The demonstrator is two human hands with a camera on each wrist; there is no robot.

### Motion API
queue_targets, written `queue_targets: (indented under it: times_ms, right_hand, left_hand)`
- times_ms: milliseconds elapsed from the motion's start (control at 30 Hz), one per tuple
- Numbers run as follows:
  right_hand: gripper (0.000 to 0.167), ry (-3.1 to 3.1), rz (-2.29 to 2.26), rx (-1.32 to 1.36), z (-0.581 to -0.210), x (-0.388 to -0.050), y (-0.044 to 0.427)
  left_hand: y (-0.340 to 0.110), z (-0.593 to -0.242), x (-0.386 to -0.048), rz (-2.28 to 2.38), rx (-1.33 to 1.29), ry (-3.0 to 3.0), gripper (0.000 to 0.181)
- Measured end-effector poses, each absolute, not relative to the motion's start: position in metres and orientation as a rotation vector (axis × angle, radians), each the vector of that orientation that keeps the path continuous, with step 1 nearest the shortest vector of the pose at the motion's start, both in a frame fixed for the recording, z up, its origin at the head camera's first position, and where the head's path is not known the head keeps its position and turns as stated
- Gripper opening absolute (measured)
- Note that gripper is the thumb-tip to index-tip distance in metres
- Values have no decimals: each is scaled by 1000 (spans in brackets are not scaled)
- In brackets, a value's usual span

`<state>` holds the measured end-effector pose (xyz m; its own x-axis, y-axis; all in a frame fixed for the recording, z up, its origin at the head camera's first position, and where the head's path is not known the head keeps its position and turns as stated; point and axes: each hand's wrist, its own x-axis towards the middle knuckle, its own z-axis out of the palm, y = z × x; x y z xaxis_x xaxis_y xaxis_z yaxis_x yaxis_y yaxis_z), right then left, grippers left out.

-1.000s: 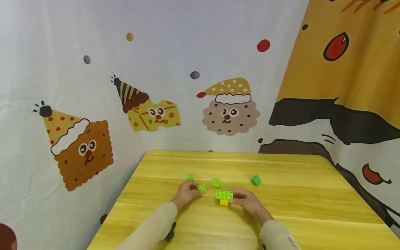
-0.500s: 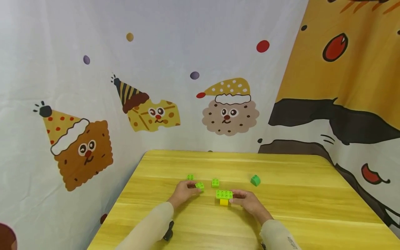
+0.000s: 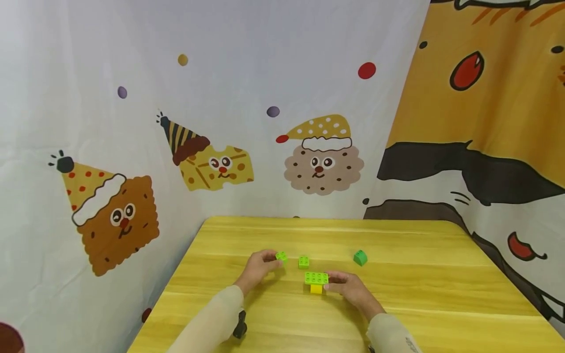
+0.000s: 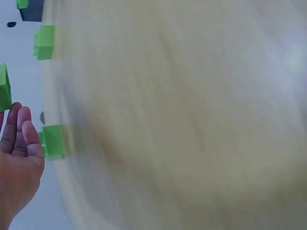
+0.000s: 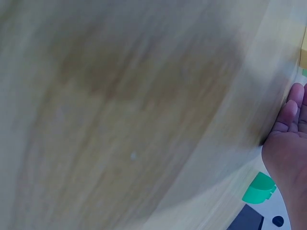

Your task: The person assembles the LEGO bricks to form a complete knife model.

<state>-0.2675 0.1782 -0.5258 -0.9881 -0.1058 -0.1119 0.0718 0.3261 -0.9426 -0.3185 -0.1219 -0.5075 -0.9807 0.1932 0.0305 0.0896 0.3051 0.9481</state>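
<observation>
My left hand (image 3: 258, 267) pinches a light green square toy brick (image 3: 281, 256) between fingertips and thumb. In the left wrist view this brick (image 4: 4, 88) is held off the table. Another light green brick (image 4: 53, 142) stands just beside that hand; the hand hides it in the head view. A further square green brick (image 3: 303, 262) stands on the table to the right. My right hand (image 3: 350, 288) holds the right end of a long light green brick (image 3: 316, 278), which sits on top of a yellow brick (image 3: 316, 289). The right fingertips are partly hidden behind the long brick.
A darker green curved brick (image 3: 360, 258) lies at the back right of the wooden table (image 3: 410, 274). A curtain printed with cartoon figures (image 3: 247, 63) hangs behind the table. A black strap piece (image 3: 240, 325) shows at the left sleeve.
My left hand has moved away from me with the pinched green brick, now covering the brick behind it. The right hand stays at the long brick. The head view has tilted slightly up.
</observation>
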Motion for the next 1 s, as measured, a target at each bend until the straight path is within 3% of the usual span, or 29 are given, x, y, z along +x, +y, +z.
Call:
queue_targets:
  times_ms: [1000]
  right_hand:
    - [50, 2409, -1766, -38, -524, -268, 179]
  left_hand:
    - [-67, -483, -314, 1731, 499, 2516, 33]
